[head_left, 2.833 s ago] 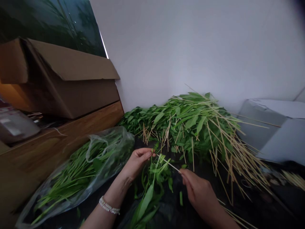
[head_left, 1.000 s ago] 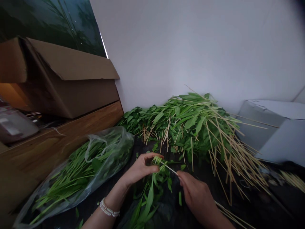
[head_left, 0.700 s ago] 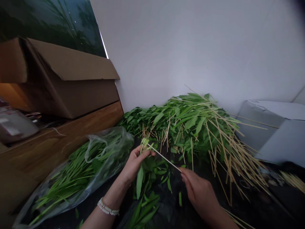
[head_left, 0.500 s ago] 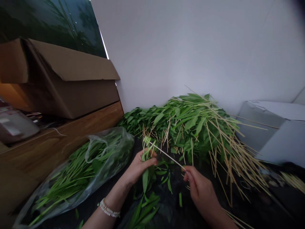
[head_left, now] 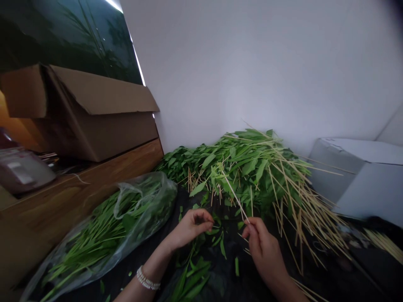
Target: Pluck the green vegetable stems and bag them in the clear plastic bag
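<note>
My right hand [head_left: 264,247] pinches the lower end of a thin wooden skewer [head_left: 235,195], which slants up and to the left. Green leafy stems [head_left: 217,174] are threaded at its far tip, in front of the leafy pile. My left hand [head_left: 193,226] is apart from the skewer, its fingers loosely curved with a gap to the thumb and nothing seen between them. Below it lie loose green leaves [head_left: 192,279] on a black sheet [head_left: 220,272]. A beaded bracelet circles the left wrist.
A heap of leafy greens on skewers [head_left: 245,155] lies against the white wall, with many stick ends [head_left: 308,214] pointing right. At left sits a clear plastic bag [head_left: 163,188] of greens. A cardboard box [head_left: 116,130] stands on a wooden ledge; a white box [head_left: 371,180] is at right.
My left hand has let go of the greens on the skewer. The right hand has swung the skewer's leafy tip up and to the right, towards the pile.
</note>
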The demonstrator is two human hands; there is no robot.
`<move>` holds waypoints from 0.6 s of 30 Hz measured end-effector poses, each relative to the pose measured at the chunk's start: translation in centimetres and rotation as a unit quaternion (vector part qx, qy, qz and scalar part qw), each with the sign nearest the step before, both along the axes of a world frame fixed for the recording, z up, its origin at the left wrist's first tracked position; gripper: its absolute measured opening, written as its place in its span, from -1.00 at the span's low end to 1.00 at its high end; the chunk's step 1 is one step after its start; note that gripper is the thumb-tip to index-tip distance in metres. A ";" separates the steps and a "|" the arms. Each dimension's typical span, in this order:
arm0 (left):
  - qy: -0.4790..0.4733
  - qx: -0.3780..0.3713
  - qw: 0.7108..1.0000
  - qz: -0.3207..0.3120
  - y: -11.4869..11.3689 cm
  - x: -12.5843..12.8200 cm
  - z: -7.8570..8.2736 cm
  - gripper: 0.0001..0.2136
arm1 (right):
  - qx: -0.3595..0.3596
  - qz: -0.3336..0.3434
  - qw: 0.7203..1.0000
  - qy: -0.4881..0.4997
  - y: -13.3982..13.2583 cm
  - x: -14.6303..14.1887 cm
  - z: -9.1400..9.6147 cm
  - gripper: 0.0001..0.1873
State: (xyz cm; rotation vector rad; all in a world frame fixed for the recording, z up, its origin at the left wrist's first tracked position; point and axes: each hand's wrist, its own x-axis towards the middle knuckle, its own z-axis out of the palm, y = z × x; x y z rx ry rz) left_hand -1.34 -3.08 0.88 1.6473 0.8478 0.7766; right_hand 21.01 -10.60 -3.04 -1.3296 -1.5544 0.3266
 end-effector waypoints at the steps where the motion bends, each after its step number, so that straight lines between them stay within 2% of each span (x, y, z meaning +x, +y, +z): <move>1: -0.002 0.004 1.000 0.010 0.1 0.0 0.1 -0.78 | 0.002 0.000 1.000 -0.006 0.0 0.0 -0.1 -0.78; 4: -0.007 0.021 0.999 0.038 0.8 0.0 0.8 -0.76 | 0.018 -0.004 1.000 -0.022 0.2 -0.1 -0.2 -0.77; 6: 0.009 0.040 0.998 0.044 1.3 0.0 1.9 -0.76 | 0.025 -0.003 0.999 -0.026 0.3 0.0 -0.1 -0.76; 10: 0.069 0.090 0.993 0.018 1.5 0.6 4.4 -0.78 | 0.032 0.002 0.999 -0.020 0.4 0.1 0.2 -0.75; 12: 0.084 0.105 0.991 0.002 1.2 1.4 5.0 -0.77 | 0.032 0.010 0.999 -0.016 0.5 0.2 0.1 -0.75; 14: 0.077 0.109 0.991 -0.012 0.7 2.7 4.8 -0.75 | 0.031 0.015 0.999 -0.012 0.5 0.2 0.0 -0.74; 18: 0.027 0.107 0.994 -0.024 -0.4 6.0 3.2 -0.75 | 0.043 0.024 0.999 0.002 0.7 0.0 -0.8 -0.73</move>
